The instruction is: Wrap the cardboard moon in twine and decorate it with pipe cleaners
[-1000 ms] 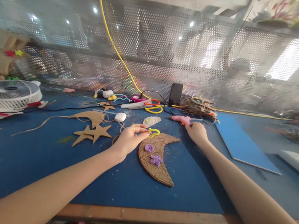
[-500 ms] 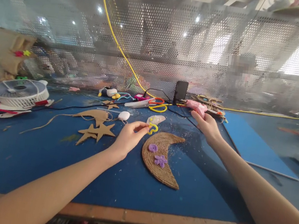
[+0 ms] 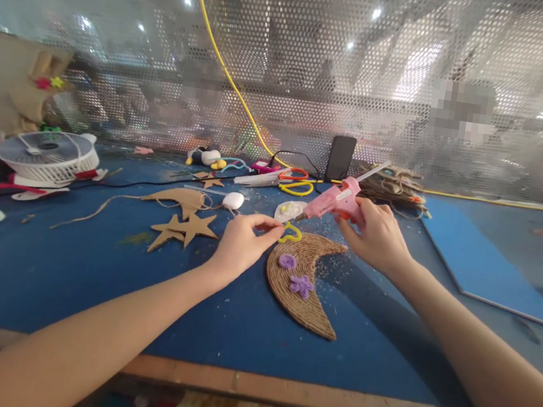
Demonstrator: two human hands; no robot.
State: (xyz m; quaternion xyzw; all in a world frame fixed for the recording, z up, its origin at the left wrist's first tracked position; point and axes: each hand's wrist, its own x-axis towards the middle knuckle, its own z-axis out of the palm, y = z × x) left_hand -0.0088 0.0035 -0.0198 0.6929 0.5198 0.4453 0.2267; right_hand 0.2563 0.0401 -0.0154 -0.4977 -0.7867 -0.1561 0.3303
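Between the thumb and fingers of my left hand (image 3: 250,244) is a small yellow bent loop piece (image 3: 292,234), held over the top of a crescent moon (image 3: 290,308) wound with brown twine. My right hand (image 3: 375,235) grips a pink glue gun (image 3: 335,200) with a clear glue stick out of its back. The nozzle points down and left, close to the yellow piece; whether they touch I cannot tell. A purple round coil (image 3: 287,261) and a purple flower (image 3: 301,286) sit on the moon. Behind the yellow piece lies a whitish dish (image 3: 289,211) with small yellow bits.
Cardboard stars (image 3: 192,228) and a cardboard crescent (image 3: 175,200) with loose twine lie left of the moon. Scissors (image 3: 297,185) and a black phone (image 3: 339,159) are at the back. A white fan (image 3: 48,158) stands left, a blue board (image 3: 490,261) right.
My right hand has lifted the glue gun from the back of the table and brought it left, its nozzle now by the yellow piece. My left hand keeps its pinch. The view has shifted slightly.
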